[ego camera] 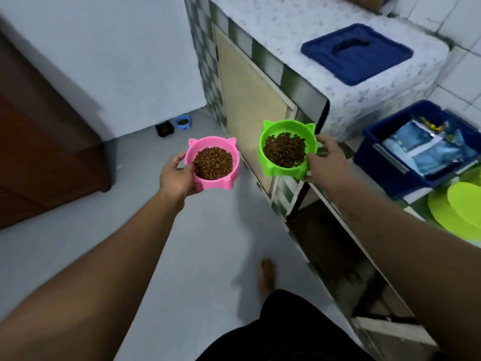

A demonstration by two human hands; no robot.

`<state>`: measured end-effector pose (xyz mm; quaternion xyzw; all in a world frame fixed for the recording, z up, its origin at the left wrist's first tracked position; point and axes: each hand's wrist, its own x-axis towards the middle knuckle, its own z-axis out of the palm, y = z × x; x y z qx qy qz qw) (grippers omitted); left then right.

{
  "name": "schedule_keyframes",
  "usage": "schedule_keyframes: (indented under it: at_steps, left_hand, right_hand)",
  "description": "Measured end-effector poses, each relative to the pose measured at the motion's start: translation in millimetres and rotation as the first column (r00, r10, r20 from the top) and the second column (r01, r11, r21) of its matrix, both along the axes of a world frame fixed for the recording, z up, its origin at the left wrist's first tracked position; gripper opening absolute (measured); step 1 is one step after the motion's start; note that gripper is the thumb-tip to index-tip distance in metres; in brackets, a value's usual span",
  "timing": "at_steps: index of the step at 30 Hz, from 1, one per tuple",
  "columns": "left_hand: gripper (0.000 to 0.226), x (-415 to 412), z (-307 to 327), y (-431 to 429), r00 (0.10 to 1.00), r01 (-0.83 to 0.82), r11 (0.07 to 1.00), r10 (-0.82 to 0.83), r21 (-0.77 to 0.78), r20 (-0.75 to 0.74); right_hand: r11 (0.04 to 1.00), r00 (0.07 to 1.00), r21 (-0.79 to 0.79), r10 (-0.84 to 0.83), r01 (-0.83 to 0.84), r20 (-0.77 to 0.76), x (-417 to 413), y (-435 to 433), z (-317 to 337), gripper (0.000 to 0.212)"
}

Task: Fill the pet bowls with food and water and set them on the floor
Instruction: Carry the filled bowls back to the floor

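**Two Filled Bowls Held Clear of the Floor**

A pink bowl (216, 185) with cat-ear tabs is held just off the frame's centre at ten o'clock, and it is heaped with brown kibble (213, 162). It is gripped by the left hand (177, 175) from its eight o'clock side, with the thumb laid on the rim and the fingers curled beneath.

A green bowl (278, 171) of the same shape is carried at two o'clock of the pink one, apart from it and slightly higher, and is likewise filled with kibble. It is gripped by the right hand (325, 157) at its four o'clock side, the thumb hooked over the rim. Both bowls are held in the air above the grey floor (78, 256).

At eleven o'clock, far off beside the wall, a black bowl (164, 128) and a small blue bowl (183, 122) are seen on the floor, just beside each other. At one o'clock a blue lid (356, 52) is laid on the speckled counter (260, 27). Between two and three o'clock a blue bin (374, 157) is seen, with foil packets (426, 147) in it. Lime-green discs (458, 212) are stacked just below it. A bare foot (268, 274) is planted at six o'clock, and brown wooden furniture (39, 126) fills nine o'clock.
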<state>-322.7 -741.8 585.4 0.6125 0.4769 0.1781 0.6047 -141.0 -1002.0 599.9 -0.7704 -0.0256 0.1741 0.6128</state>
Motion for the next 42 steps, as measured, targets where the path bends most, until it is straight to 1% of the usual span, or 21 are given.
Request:
schedule_keyframes:
  at_steps: [2,4,9,14,17,19,22,28,32,34,37,42]
  left_hand:
    - [0.038,3,-9,26,0.997,-0.069,0.998,0.069,-0.004,0.022]
    - [0.037,7,-18,51,0.991,-0.13,0.992,0.13,-0.008,0.032]
    - [0.034,25,-34,119,0.959,-0.283,0.959,0.284,-0.018,0.022]
    - [0.036,39,-42,189,0.936,-0.353,0.935,0.353,-0.026,-0.007]
    - [0.034,55,-49,237,0.927,-0.376,0.926,0.376,-0.045,-0.007]
    - [0.03,67,-58,272,0.923,-0.385,0.922,0.385,-0.048,-0.01]
    - [0.031,88,-68,325,0.929,-0.371,0.928,0.371,-0.043,-0.004]
    - [0.026,136,-90,435,0.937,-0.333,0.942,0.327,-0.036,-0.124]
    - [0.027,175,-117,504,0.916,-0.374,0.925,0.357,-0.065,-0.183]
    - [0.031,196,-132,534,0.904,-0.403,0.911,0.381,-0.085,-0.194]
    - [0.033,229,-168,573,0.887,-0.441,0.89,0.413,-0.113,-0.207]
    - [0.032,280,-251,631,0.868,-0.483,0.86,0.444,-0.165,-0.222]
  right_hand:
    - [0.999,0.999,0.01,0.037,-0.037,-0.012,13,41,-8,0.045]
    - [0.994,0.994,-0.012,0.109,-0.109,-0.014,31,82,-17,0.049]
    - [0.97,0.968,-0.03,0.236,-0.239,-0.089,75,181,-31,0.053]
    - [0.95,0.944,-0.034,0.302,-0.309,-0.136,111,277,-37,0.052]
    - [0.935,0.932,-0.066,0.338,-0.348,-0.133,131,335,-44,0.052]
    - [0.927,0.931,-0.108,0.348,-0.359,-0.112,144,373,-50,0.053]
    - [0.925,0.936,-0.147,0.339,-0.35,-0.095,161,426,-59,0.052]
    - [0.94,0.951,-0.177,0.262,-0.29,-0.167,202,523,-88,0.054]
    - [0.933,0.943,-0.192,0.267,-0.304,-0.198,237,586,-113,0.051]
    - [0.938,0.936,-0.162,0.268,-0.308,-0.23,255,619,-128,0.046]
    - [0.927,0.919,-0.168,0.282,-0.335,-0.275,288,671,-162,0.046]
    - [0.902,0.883,-0.184,0.31,-0.39,-0.351,341,751,-241,0.05]
